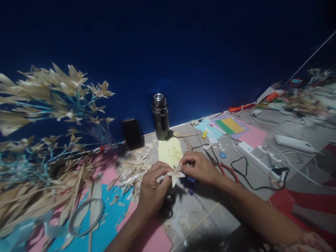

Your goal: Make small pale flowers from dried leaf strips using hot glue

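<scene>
Between my two hands is a small pale flower [175,174] with pointed petals that look like dried husk. My left hand [154,185] pinches its left side between thumb and fingers. My right hand [201,168] is closed at its upper right, fingertips pressed together at a petal. Below them lies a dark blue object [190,182], partly hidden by my right hand. Black scissor-like handles [168,206] show beside my left wrist. A yellow sheet [170,150] with scraps on it lies just beyond my fingers.
A dark flask [160,119] and a phone [132,133] stand by the blue wall. Finished-looking husk flowers on blue stems [76,98] rise at left, above dried husks [70,178] and a tape roll [86,217]. Red-handled pliers [223,166], cables and a power strip [259,161] lie right.
</scene>
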A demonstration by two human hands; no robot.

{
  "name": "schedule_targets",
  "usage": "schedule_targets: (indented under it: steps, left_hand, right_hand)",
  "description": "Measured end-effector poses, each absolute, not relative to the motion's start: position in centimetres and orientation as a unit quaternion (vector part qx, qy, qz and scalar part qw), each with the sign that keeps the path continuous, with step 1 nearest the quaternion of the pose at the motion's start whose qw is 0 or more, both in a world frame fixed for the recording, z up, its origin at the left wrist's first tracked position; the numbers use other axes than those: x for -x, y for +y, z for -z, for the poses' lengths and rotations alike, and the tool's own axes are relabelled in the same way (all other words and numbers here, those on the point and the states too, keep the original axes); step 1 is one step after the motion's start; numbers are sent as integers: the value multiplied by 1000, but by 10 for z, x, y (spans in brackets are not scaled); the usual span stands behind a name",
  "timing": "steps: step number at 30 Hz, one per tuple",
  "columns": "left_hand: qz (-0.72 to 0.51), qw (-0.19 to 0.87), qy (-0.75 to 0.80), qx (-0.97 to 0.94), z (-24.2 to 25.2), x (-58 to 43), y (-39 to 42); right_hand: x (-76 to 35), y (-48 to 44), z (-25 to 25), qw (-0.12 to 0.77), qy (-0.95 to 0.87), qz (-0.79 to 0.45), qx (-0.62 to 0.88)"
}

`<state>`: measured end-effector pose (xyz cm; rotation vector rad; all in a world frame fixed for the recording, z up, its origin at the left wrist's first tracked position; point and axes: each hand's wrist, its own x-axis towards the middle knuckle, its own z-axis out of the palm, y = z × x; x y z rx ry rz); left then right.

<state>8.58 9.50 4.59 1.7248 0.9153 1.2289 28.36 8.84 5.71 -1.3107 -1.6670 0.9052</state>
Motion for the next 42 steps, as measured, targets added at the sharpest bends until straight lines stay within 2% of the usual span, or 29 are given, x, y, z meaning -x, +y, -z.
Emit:
schedule_targets:
  steps: [3, 6, 11, 20, 31, 42]
  left_hand:
    - [-456, 404, 338, -717, -51, -85, 93]
    - [-441, 414, 332, -724, -54, -86, 92]
    - [-437, 417, 350, -716, -54, -85, 96]
    - [-422, 282, 282, -815, -46, -78, 101]
    - [-383, 281, 258, -841, -51, -78, 101]
    - [-372, 258, 225, -863, -56, -79, 97]
  right_hand:
    - [-289, 87, -56, 500, -555, -412, 522]
    - [-288, 83, -57, 540, -531, -448, 475]
    - [-285, 78, -56, 535, -558, -471, 426]
    - [-288, 77, -51, 507, -603, -454, 417]
    - [-290, 77, -52, 471, -606, -500, 401]
    - [-288, 75, -48, 465, -611, -495, 407]
